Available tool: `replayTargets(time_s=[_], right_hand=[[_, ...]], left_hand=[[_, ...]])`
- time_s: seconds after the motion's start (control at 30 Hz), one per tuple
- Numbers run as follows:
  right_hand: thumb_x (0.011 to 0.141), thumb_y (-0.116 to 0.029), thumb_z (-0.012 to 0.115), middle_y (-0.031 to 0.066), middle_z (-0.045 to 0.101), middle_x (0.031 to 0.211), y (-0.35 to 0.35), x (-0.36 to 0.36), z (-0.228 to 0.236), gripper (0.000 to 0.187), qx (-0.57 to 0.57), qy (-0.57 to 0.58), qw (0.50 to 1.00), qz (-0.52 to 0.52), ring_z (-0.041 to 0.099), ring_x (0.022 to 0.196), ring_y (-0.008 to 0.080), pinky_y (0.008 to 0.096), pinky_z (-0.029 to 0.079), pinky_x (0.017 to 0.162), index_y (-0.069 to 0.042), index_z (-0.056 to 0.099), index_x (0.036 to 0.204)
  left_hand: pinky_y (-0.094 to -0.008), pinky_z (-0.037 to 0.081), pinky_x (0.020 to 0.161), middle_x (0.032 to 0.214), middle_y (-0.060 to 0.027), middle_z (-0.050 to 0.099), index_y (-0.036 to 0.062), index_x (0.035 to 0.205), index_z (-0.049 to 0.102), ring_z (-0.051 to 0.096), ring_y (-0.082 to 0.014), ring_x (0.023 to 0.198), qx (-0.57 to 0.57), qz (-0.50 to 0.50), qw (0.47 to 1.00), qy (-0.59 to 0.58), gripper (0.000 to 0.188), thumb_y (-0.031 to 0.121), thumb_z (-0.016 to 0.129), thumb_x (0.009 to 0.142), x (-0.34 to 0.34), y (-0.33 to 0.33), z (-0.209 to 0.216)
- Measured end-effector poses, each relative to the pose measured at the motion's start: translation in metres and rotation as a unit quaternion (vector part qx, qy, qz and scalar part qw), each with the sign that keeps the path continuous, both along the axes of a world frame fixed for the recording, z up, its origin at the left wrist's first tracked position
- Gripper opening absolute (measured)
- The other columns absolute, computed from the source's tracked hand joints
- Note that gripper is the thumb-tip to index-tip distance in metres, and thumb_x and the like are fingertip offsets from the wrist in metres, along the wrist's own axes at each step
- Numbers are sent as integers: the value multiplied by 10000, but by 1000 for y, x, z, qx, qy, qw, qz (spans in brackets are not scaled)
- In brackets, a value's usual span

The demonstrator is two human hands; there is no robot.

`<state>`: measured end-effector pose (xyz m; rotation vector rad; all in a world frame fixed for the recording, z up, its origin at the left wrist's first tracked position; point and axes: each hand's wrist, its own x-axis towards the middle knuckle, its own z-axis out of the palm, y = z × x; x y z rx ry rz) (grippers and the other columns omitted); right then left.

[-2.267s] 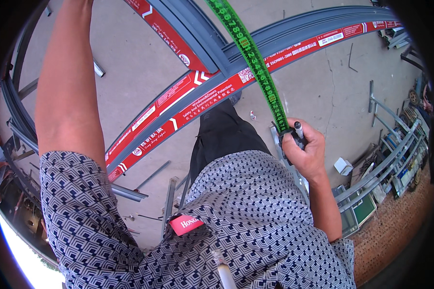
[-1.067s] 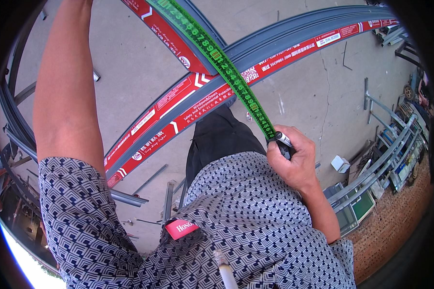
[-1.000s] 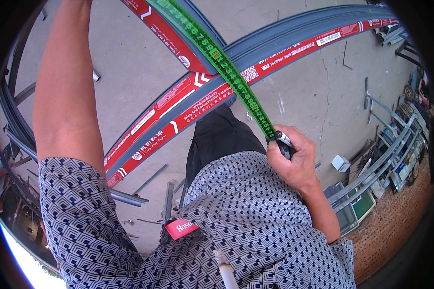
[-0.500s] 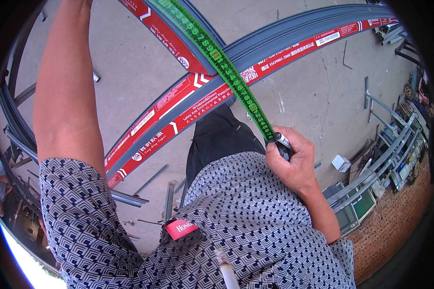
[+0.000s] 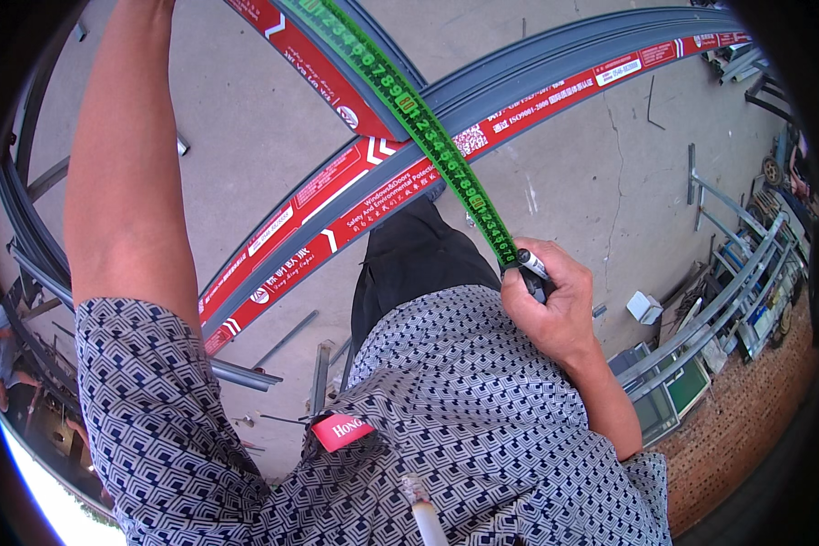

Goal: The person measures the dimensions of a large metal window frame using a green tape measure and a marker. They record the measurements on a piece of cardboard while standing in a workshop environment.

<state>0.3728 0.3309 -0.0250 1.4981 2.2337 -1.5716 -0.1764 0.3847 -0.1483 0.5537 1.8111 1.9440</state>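
My right hand (image 5: 557, 296) is closed around the dark case of a tape measure (image 5: 537, 288), mostly hidden by the fingers. Held along with it is a short white-and-black cylinder (image 5: 530, 263) that looks like a marker pen. From the case a green tape blade (image 5: 437, 136) runs up and left, across grey metal profiles (image 5: 537, 77) with red printed film, and along another red-filmed profile (image 5: 323, 68) that meets them at an angle. My left forearm (image 5: 127, 164) reaches up past the upper edge, so the left hand is out of sight.
Curved-looking profiles (image 5: 701, 305), a green-panelled frame (image 5: 687, 387) and mixed metal pieces lie at the right. More dark profiles (image 5: 27, 218) stand at the left, with another person (image 5: 5, 355) beyond. A lit cigarette (image 5: 428, 519) and a red pack (image 5: 343, 431) in my shirt pocket are below.
My hands, the tape and the profiles stay practically still. At the far left the other person's arm has shifted slightly.
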Motion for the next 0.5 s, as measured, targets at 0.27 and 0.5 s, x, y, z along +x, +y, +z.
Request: replayTargets(time_s=[0.27,0.5], right_hand=[[757,-73,751,162,733,906,-1,0,1,318,12,0,1000,5,698,790,248,341,545,749,37,730,1055],[752,-69,755,169,734,911,-3,3,-4,327,33,26,999,8,690,774,260,350,542,740,50,723,1055]], left_hand=[[-374,558,560,785,-107,686,3,926,711,667,-206,642,9,-1,1000,20,176,150,644,997,3,-2,0],[-370,551,559,787,-106,689,1,942,715,672,-203,650,3,-10,1000,24,162,140,648,993,2,-4,0]])
